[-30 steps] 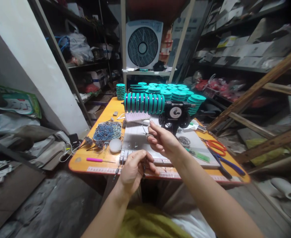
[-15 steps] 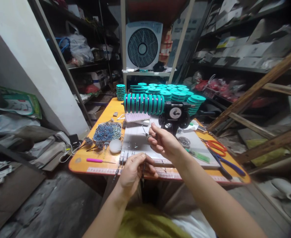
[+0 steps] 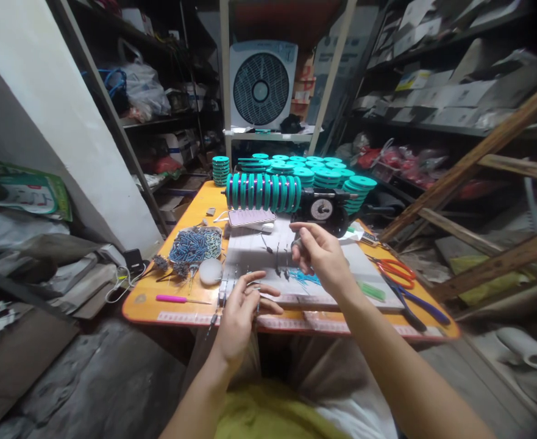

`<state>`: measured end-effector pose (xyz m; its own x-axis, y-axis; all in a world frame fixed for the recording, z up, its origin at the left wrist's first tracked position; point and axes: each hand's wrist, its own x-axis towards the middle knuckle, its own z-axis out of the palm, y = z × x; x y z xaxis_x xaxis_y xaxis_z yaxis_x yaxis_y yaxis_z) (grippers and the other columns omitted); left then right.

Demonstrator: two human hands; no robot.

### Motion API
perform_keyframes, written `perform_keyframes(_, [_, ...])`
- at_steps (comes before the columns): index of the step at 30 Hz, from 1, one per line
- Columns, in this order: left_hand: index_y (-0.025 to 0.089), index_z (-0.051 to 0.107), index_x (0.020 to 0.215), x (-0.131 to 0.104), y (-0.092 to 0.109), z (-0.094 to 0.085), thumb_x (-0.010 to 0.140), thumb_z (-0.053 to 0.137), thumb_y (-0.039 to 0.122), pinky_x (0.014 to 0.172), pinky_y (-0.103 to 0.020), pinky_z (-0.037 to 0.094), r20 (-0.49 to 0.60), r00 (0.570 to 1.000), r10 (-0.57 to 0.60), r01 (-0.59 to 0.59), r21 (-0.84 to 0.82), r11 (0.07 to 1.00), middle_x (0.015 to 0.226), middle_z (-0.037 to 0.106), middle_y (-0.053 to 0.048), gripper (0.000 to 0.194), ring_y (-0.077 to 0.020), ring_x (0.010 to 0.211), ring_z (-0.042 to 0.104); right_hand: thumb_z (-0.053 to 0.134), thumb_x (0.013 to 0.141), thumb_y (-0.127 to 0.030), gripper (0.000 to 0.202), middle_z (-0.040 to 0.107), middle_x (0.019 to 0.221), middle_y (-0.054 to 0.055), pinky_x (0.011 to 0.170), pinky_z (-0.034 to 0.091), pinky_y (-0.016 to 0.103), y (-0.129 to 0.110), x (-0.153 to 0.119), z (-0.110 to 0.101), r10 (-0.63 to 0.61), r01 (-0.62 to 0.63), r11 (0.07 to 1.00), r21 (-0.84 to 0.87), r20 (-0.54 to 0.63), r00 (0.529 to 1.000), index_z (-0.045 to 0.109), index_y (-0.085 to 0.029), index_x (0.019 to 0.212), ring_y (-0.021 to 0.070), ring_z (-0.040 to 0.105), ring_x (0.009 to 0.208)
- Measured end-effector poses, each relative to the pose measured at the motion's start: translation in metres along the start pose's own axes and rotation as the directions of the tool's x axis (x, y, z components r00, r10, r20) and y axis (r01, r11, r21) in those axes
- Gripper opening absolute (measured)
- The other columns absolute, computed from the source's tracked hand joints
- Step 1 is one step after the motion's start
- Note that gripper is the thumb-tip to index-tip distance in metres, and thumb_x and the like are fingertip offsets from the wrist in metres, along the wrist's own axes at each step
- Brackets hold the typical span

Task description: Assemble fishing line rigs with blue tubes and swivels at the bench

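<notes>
In the head view, a glossy orange table point(image 3: 142, 297) carries a flat white board point(image 3: 250, 247), crowded behind by ribbed turquoise spools point(image 3: 263, 192). Small dark wire-ended pieces point(image 3: 278, 270) lie on the board, near the right hand point(image 3: 318, 256), whose fingers curl (whether they grip anything, I cannot tell). The left hand point(image 3: 238, 308) spreads its fingers apart at the board's near edge, left of blue strands point(image 3: 305, 277).

Bare left hand point(image 3: 237, 312) and right hand point(image 3: 323, 259), bare forearms in from 7 and 5 o'clock, plain olive-yellow cloth point(image 3: 268, 414) over lap at 6, loose greyish-beige trousers point(image 3: 325, 366) just above, soft folds, whitish cloth point(image 3: 364, 408) toward 5.
</notes>
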<state>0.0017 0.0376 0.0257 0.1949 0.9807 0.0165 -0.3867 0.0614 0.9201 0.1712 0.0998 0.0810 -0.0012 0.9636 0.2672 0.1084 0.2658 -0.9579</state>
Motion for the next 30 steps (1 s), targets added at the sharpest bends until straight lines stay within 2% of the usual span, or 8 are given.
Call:
perform_keyframes(4, [0.022,0.043,0.131,0.000,-0.014,-0.003,0.092,0.051,0.031,0.068,-0.031,0.056,-0.048,0.989,0.138,-0.120,0.267,0.956,0.125,0.057,-0.013,0.041,-0.0184,0.086,0.067,0.048,0.093,-0.041,0.036,0.060,0.055,-0.003,0.037,0.036,0.021,0.007,0.011,0.006,-0.069,0.064,0.979,-0.196,-0.022,0.997,0.057,-0.017,0.118,0.0098,0.047,0.033])
perform_keyframes(7, [0.026,0.038,0.138,-0.004,-0.021,-0.005,0.094,0.047,0.028,0.089,-0.038,0.054,-0.036,0.968,0.247,-0.210,0.420,0.883,0.138,0.049,-0.012,0.045,-0.0207,0.105,0.064,0.051,0.091,-0.033,0.030,0.060,0.049,-0.003,0.041,0.038,0.024,0.012,0.016,0.013,-0.087,0.085,0.947,-0.309,0.007,0.996,0.060,-0.016,0.113,0.0127,0.048,0.033])
perform_keyframes(12, [0.029,0.033,0.144,-0.017,-0.021,-0.007,0.094,0.045,0.020,0.114,-0.047,0.033,0.036,0.918,0.395,-0.295,0.726,0.620,0.151,0.037,-0.009,0.052,-0.0241,0.139,0.037,0.049,0.092,-0.032,0.028,0.060,0.056,0.000,0.057,0.043,0.028,0.011,0.008,0.019,-0.199,0.137,0.896,-0.423,-0.106,0.974,0.055,-0.016,0.114,0.0179,0.058,0.052])
perform_keyframes(15, [0.028,0.030,0.145,-0.023,-0.019,-0.003,0.094,0.043,0.017,0.118,-0.048,0.026,0.098,0.912,0.399,-0.307,0.808,0.503,0.153,0.034,-0.008,0.054,-0.0223,0.143,0.028,0.045,0.095,-0.032,0.032,0.062,0.057,-0.001,0.057,0.044,0.027,0.011,0.012,0.025,-0.173,0.137,0.895,-0.424,-0.047,0.984,0.052,-0.017,0.123,0.0164,0.058,0.050])
perform_keyframes(19, [0.027,0.032,0.144,-0.028,-0.018,0.002,0.094,0.041,0.016,0.117,-0.049,0.028,0.129,0.905,0.405,-0.334,0.805,0.490,0.153,0.033,-0.008,0.051,-0.0225,0.143,0.028,0.046,0.094,-0.026,0.030,0.064,0.053,-0.002,0.042,0.038,0.024,0.021,0.042,0.037,-0.024,0.059,0.917,-0.394,0.092,0.995,0.055,-0.014,0.120,0.0127,0.049,0.033])
perform_keyframes(22, [0.027,0.042,0.136,-0.033,-0.017,0.003,0.093,0.043,0.014,0.113,-0.049,0.032,0.121,0.860,0.496,-0.387,0.788,0.479,0.146,0.041,-0.009,0.044,-0.0241,0.138,0.035,0.046,0.093,-0.021,0.020,0.065,0.057,0.000,0.044,0.038,0.023,0.026,0.058,0.041,-0.017,0.046,0.923,-0.383,0.078,0.997,0.063,-0.014,0.100,0.0103,0.048,0.035])
perform_keyframes(26, [0.027,0.053,0.122,-0.037,-0.018,0.002,0.092,0.045,0.012,0.105,-0.043,0.041,0.104,0.800,0.591,-0.461,0.737,0.494,0.128,0.054,-0.008,0.034,-0.0224,0.123,0.050,0.043,0.093,-0.021,0.029,0.063,0.060,0.002,0.045,0.038,0.022,0.017,0.049,0.033,-0.066,0.073,0.940,-0.335,0.032,0.997,0.058,-0.017,0.068,0.0088,0.049,0.037])
perform_keyframes(30, [0.030,0.051,0.127,-0.034,-0.024,0.000,0.096,0.041,0.017,0.100,-0.037,0.047,0.063,0.867,0.495,-0.428,0.603,0.673,0.131,0.055,-0.006,0.035,-0.0206,0.122,0.053,0.045,0.094,-0.035,0.028,0.062,0.064,0.000,0.037,0.032,0.020,-0.005,0.028,0.019,-0.068,0.068,0.976,-0.208,0.011,0.998,0.057,-0.018,0.074,0.0069,0.047,0.035])
